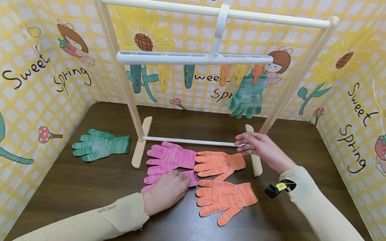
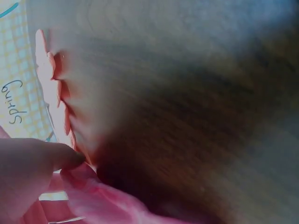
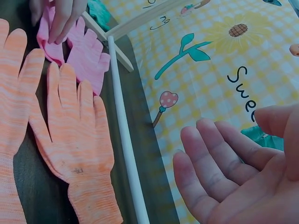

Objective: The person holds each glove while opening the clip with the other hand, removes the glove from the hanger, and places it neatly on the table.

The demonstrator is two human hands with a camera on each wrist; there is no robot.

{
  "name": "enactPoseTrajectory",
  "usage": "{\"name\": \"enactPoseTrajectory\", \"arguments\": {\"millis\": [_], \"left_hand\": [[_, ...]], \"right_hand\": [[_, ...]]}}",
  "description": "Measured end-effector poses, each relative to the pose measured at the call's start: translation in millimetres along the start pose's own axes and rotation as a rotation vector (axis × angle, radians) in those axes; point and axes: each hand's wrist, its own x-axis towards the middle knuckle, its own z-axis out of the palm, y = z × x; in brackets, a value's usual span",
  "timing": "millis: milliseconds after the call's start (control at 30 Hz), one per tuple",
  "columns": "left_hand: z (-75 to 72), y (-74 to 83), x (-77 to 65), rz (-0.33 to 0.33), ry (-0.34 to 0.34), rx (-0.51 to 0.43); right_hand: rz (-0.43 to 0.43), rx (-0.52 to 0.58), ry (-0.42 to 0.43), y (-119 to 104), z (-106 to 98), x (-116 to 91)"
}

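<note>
My left hand (image 1: 166,191) pinches the cuff of the nearer pink glove (image 1: 193,178) with its thumb and fingers. In the left wrist view the thumb presses the pink fabric (image 2: 107,198), which is lifted into a fold. Another pink glove (image 1: 180,157) lies flat just behind it. Two orange gloves, a farther one (image 1: 221,164) and a nearer one (image 1: 229,197), lie to the right of the pink pair. Above the rack's right foot, my right hand (image 1: 260,148) is held up and holds nothing; its fingers (image 3: 215,156) are loosely bent in the right wrist view.
A wooden rack (image 1: 274,87) stands on the dark table (image 1: 168,234). From its top bar hangs a white hanger (image 1: 171,58) with several coloured clips. One green glove (image 1: 249,97) hangs at the right end; another green glove (image 1: 106,146) lies left of the rack.
</note>
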Motion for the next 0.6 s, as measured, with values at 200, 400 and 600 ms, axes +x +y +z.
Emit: {"name": "enactPoseTrajectory", "arguments": {"millis": [200,400,600], "left_hand": [[0.1,0.8,-0.9,-0.026,-0.013,-0.081],[0.3,2.0,-1.7,-0.034,-0.006,-0.066],[-0.1,4.6,-1.0,-0.05,0.019,-0.07]], "right_hand": [[0.0,-0.031,0.001,1.0,0.7,0.5],[0.002,-0.034,-0.002,1.9,2.1,0.9],[-0.021,-0.036,0.019,1.4,1.7,-0.5]]}}
